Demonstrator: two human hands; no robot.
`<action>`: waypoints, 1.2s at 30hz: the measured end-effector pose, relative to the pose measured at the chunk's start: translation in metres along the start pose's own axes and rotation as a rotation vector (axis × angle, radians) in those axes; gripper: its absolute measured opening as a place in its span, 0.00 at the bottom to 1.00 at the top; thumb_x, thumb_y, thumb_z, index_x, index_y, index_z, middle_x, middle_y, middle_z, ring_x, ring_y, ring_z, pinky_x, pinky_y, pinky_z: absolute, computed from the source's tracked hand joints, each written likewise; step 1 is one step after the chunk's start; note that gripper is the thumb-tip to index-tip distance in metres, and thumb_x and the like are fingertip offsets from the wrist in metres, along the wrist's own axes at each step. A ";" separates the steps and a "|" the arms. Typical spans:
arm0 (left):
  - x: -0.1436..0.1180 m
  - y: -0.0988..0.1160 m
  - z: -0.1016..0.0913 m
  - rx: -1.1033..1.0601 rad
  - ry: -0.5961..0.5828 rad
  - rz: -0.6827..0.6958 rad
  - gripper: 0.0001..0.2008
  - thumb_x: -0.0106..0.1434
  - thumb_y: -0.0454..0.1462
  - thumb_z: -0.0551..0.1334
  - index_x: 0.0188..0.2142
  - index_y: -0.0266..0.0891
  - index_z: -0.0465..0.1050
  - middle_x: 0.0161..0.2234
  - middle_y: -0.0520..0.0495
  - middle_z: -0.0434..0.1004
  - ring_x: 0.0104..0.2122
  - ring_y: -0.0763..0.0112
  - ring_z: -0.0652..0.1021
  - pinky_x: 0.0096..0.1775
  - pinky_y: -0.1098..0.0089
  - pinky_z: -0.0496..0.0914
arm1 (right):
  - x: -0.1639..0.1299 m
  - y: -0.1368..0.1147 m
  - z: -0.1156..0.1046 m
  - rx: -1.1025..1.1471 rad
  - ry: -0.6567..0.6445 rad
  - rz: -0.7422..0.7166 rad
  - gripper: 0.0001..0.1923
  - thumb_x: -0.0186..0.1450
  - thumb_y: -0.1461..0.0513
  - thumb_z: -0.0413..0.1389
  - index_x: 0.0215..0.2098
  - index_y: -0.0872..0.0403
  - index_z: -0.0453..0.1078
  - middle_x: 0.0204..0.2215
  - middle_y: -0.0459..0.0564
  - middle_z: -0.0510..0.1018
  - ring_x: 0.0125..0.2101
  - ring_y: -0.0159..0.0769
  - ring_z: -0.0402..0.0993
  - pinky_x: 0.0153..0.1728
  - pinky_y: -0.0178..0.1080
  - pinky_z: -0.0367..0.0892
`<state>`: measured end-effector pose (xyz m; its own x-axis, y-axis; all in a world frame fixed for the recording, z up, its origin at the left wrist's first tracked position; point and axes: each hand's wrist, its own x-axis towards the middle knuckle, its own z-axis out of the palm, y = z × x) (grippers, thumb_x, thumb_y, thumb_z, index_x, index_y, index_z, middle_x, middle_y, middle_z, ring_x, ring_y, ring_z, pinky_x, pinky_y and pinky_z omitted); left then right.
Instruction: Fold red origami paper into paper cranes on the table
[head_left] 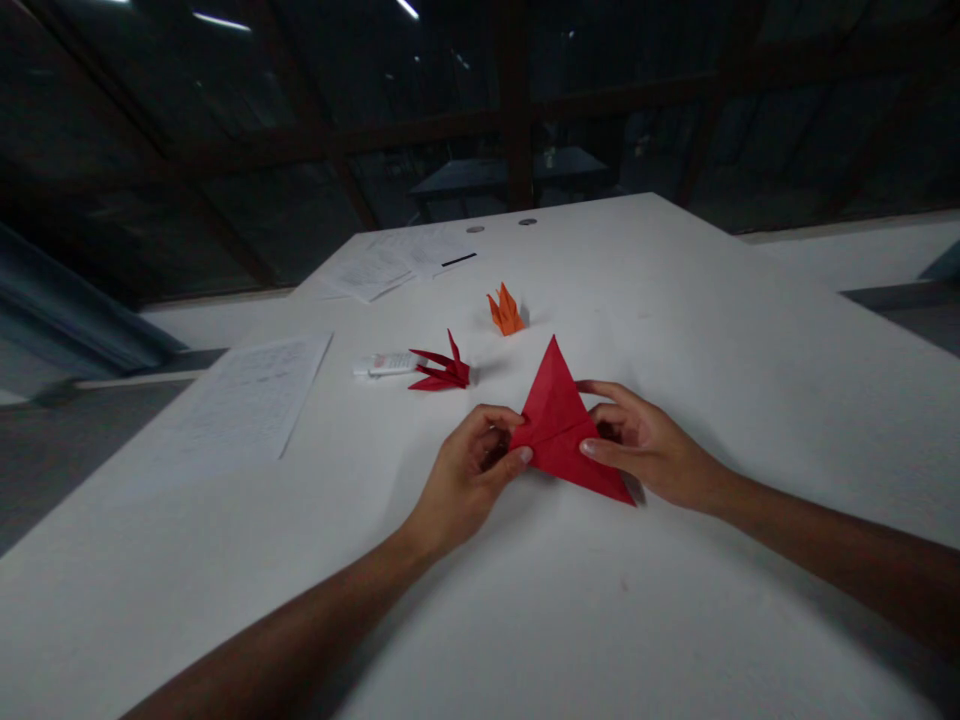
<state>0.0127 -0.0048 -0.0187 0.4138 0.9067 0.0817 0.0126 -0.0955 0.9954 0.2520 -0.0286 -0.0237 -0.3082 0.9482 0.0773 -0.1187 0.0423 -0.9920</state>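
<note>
A printed sheet is seen far left on the white table, then a small white object touching a folded red paper figure. The red paper triangle at near centre is pinched by the left hand and the right hand. An orange paper figure is seen farther off.

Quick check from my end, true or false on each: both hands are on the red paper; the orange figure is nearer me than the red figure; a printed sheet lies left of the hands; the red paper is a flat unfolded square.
1. Both the left hand and the right hand hold the red paper. True.
2. The orange figure is nearer than the red figure. False: it stands farther back.
3. A printed sheet lies left of the hands. True.
4. The red paper is an unfolded square. False: it is folded into a triangle.
</note>
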 end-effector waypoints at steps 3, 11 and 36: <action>0.001 -0.002 -0.001 0.030 -0.012 0.033 0.13 0.65 0.36 0.68 0.47 0.41 0.68 0.41 0.49 0.75 0.37 0.72 0.76 0.37 0.72 0.70 | 0.002 -0.001 -0.002 -0.062 -0.065 0.029 0.14 0.67 0.56 0.63 0.47 0.53 0.71 0.42 0.51 0.82 0.41 0.39 0.79 0.44 0.42 0.73; -0.009 0.009 0.011 0.780 0.207 0.363 0.13 0.65 0.36 0.66 0.49 0.44 0.73 0.51 0.42 0.67 0.54 0.55 0.68 0.56 0.53 0.65 | -0.001 0.005 0.012 -0.093 0.176 0.018 0.11 0.66 0.53 0.62 0.36 0.52 0.72 0.35 0.48 0.83 0.36 0.37 0.79 0.39 0.40 0.73; -0.015 0.011 0.016 0.487 -0.159 0.212 0.10 0.71 0.40 0.61 0.49 0.42 0.67 0.44 0.45 0.78 0.42 0.65 0.80 0.44 0.65 0.74 | -0.014 -0.001 0.030 -0.101 0.067 0.008 0.12 0.70 0.52 0.58 0.42 0.52 0.70 0.36 0.49 0.81 0.38 0.38 0.80 0.43 0.44 0.77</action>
<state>0.0209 -0.0255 -0.0099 0.5849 0.7773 0.2319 0.3181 -0.4828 0.8159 0.2281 -0.0510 -0.0207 -0.2446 0.9674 0.0658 -0.0197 0.0629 -0.9978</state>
